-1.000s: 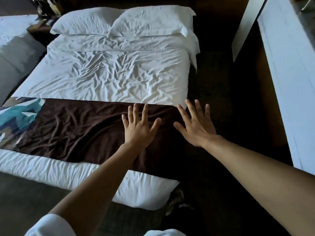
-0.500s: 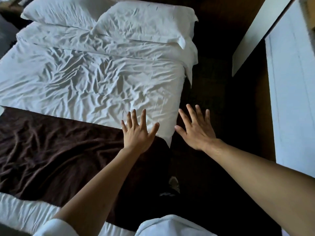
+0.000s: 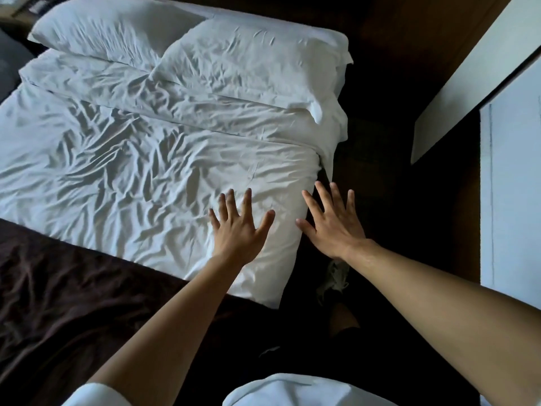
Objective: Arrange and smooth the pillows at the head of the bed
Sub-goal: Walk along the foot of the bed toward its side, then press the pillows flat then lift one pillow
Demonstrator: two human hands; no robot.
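Observation:
Two white pillows lie side by side at the head of the bed: the left pillow (image 3: 111, 30) at the far left, the right pillow (image 3: 251, 60) overlapping its edge. Both are creased. A wrinkled white duvet (image 3: 131, 171) covers the bed below them. My left hand (image 3: 238, 230) hovers with fingers spread over the duvet's near right corner. My right hand (image 3: 330, 224) is spread too, just past the bed's right edge over the dark floor. Neither hand holds anything, and both are well short of the pillows.
A dark brown bed runner (image 3: 58, 288) crosses the foot of the bed at lower left. A white wall or cabinet panel (image 3: 509, 171) stands on the right, leaving a narrow dark floor aisle (image 3: 380, 171) beside the bed. My shoe (image 3: 333, 279) shows on the floor.
I have moved along the bed's right side toward the head. The pillows loom larger, and my spread hands now sit over the white duvet corner instead of the brown runner.

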